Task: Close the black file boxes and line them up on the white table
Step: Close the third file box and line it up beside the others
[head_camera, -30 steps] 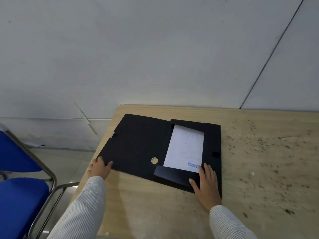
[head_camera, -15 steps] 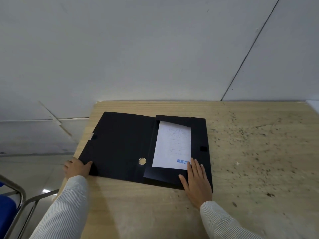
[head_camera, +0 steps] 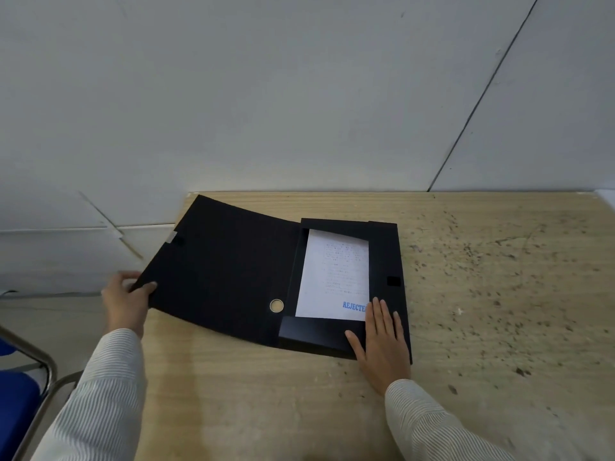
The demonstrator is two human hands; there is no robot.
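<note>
Lid now lifted off the surface at its left edge, pinched by left hand. Right hand flat, fingers spread, pressing black file box near-right corner; paper inside.

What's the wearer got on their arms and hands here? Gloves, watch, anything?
Both arms wear long sleeves, pale with fine dark pinstripes, cuffs ending at the wrists: left sleeve, right sleeve. The left hand and right hand are bare. No gloves, watch or rings visible.
</note>
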